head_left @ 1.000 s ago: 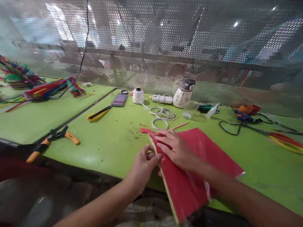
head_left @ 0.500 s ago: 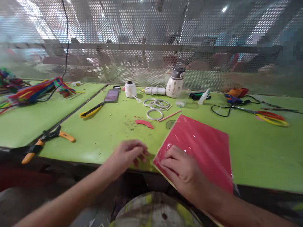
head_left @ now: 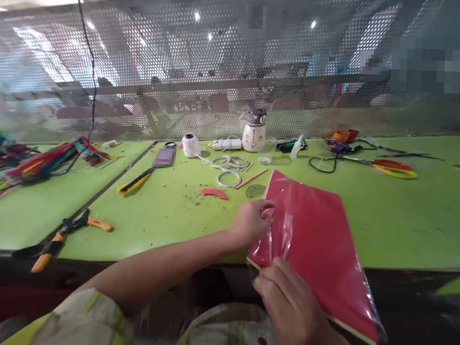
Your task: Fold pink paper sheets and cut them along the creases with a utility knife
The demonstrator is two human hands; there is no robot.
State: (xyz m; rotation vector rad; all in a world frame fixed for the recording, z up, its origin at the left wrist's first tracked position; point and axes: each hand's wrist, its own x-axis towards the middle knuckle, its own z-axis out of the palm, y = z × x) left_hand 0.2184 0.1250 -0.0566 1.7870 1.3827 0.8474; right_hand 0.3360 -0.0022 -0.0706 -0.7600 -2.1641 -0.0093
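A flat red sheet or pad (head_left: 318, 231) with a pale yellow edge lies tilted over the front table edge, covered in clear plastic film (head_left: 286, 230). My left hand (head_left: 253, 221) is closed on the film at the left side, and the plastic creases between both hands. Lower down, my right hand (head_left: 291, 300) pinches the film by the near left edge. Just beyond the sheet rest a pink striped stick (head_left: 251, 179), white rings (head_left: 230, 179) and a curved red scrap (head_left: 214, 193).
Orange-handled pliers (head_left: 67, 232) and a yellow utility knife (head_left: 135, 183) lie left. A thread spool (head_left: 190, 146), a flask (head_left: 254, 130) and a small squeeze bottle (head_left: 297, 146) stand at the back. Scissors (head_left: 394, 167) lie right. Perforated metal screen (head_left: 203, 66) rises behind.
My left hand has moved right from the table onto the plastic film and closed on it. My right hand has shifted down to the near edge. The film is now pulled into creases.
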